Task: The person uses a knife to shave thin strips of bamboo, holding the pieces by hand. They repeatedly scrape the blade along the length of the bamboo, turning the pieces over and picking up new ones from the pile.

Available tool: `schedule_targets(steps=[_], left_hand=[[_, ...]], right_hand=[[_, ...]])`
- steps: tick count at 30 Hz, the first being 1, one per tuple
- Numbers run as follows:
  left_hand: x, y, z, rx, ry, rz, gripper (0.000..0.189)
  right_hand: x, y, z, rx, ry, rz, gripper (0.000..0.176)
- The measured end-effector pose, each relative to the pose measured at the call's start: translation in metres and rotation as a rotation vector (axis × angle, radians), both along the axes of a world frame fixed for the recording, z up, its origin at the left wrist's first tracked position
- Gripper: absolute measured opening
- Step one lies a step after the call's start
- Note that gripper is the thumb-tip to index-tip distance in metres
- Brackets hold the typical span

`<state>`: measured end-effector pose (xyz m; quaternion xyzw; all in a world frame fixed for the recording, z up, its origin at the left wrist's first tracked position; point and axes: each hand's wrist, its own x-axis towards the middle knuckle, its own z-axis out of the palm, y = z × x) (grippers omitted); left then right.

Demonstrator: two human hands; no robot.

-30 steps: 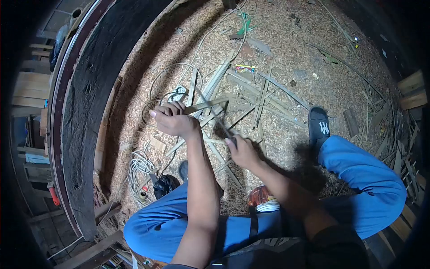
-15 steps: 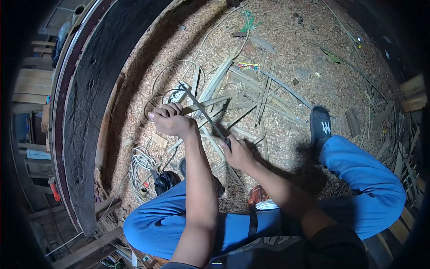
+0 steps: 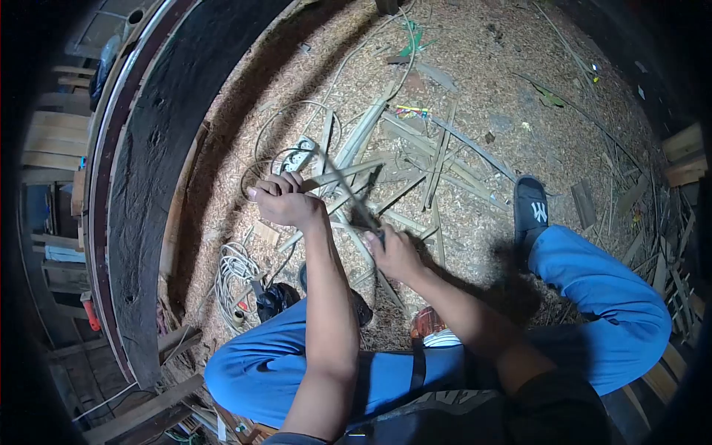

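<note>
Knife in the right hand is a blur now, vs sharp 0.5 s ago. Its tip has slid back off the white power strip, approx where it sat 1 s ago.

Pale wood shavings and sawdust cover the ground. A big dark curved wooden wall runs along the left side. Near it a white plastic power strip lies among loops of thin grey wire. Lower down, a coil of white cable rests beside a black lumpy object. Loose split bamboo slats lie crossed in the middle, with a small many-coloured packet just above them. Pale wooden planks are at the right edge.
</note>
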<state>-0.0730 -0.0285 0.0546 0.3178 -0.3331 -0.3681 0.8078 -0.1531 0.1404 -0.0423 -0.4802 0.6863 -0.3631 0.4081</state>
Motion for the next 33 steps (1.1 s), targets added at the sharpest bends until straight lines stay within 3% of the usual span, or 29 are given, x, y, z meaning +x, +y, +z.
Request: schedule_targets(steps=[2, 4, 5, 6, 8, 10, 12, 14, 16, 17, 20, 21, 22, 25, 28, 30, 31, 33], left_hand=[[0.005, 0.003, 0.002, -0.011, 0.003, -0.012, 0.047], [0.001, 0.003, 0.006, 0.009, 0.042, -0.033, 0.046], [-0.003, 0.004, 0.006, 0.02, 0.019, -0.04, 0.046], [-0.005, 0.008, 0.007, 0.038, 0.013, -0.043, 0.046], [-0.011, 0.003, 0.008, -0.005, 0.01, -0.068, 0.046], [-0.004, 0.003, 0.002, -0.013, 0.016, -0.065, 0.046], [0.0, 0.0, 0.001, -0.006, 0.019, -0.026, 0.046], [0.003, 0.0, 0.004, -0.003, 0.006, -0.02, 0.046], [-0.001, -0.001, 0.008, 0.04, 0.065, -0.026, 0.046], [-0.003, -0.001, 0.007, 0.032, 0.061, -0.023, 0.047], [-0.009, 0.001, 0.007, 0.024, -0.011, -0.015, 0.047], [-0.006, 0.0, 0.004, 0.003, -0.026, -0.019, 0.047], [-0.005, 0.0, 0.001, -0.001, -0.046, 0.02, 0.047], [0.008, -0.001, -0.002, -0.005, 0.049, -0.022, 0.047], [0.002, -0.002, 0.001, 0.029, 0.059, -0.051, 0.047], [-0.008, 0.001, 0.003, -0.009, 0.005, -0.057, 0.046], [-0.012, 0.002, 0.005, -0.017, 0.004, -0.048, 0.047], [-0.005, 0.004, 0.002, 0.008, 0.02, -0.018, 0.047]], right_hand=[[-0.022, -0.001, -0.019, 0.487, -0.201, -0.027, 0.052], [-0.038, 0.012, -0.045, 0.221, 0.09, -0.12, 0.052], [-0.042, 0.011, -0.055, 0.217, 0.086, -0.1, 0.051], [-0.039, 0.013, -0.041, 0.236, 0.081, -0.102, 0.051], [-0.031, 0.0, 0.011, 0.3, -0.167, -0.043, 0.05], [-0.006, 0.002, -0.001, -0.007, -0.008, -0.035, 0.048], [-0.002, 0.003, -0.009, 0.076, -0.025, -0.063, 0.048], [-0.024, -0.001, -0.007, 0.461, -0.217, -0.078, 0.049], [-0.033, 0.002, -0.021, 0.263, 0.078, -0.092, 0.05], [-0.033, 0.002, -0.03, 0.241, -0.001, -0.097, 0.05], [-0.024, -0.001, 0.024, 0.212, -0.093, 0.007, 0.049], [-0.005, 0.007, -0.007, -0.08, 0.201, -0.015, 0.05], [-0.002, 0.009, -0.01, -0.075, 0.196, -0.001, 0.05], [-0.017, 0.003, -0.024, 0.332, -0.01, -0.133, 0.051], [-0.034, 0.004, -0.024, 0.154, 0.104, -0.123, 0.05], [-0.029, 0.001, 0.014, 0.318, -0.121, -0.065, 0.049], [-0.015, 0.01, -0.009, 0.024, 0.095, -0.084, 0.049], [-0.008, 0.011, -0.023, 0.114, 0.06, -0.098, 0.048]])
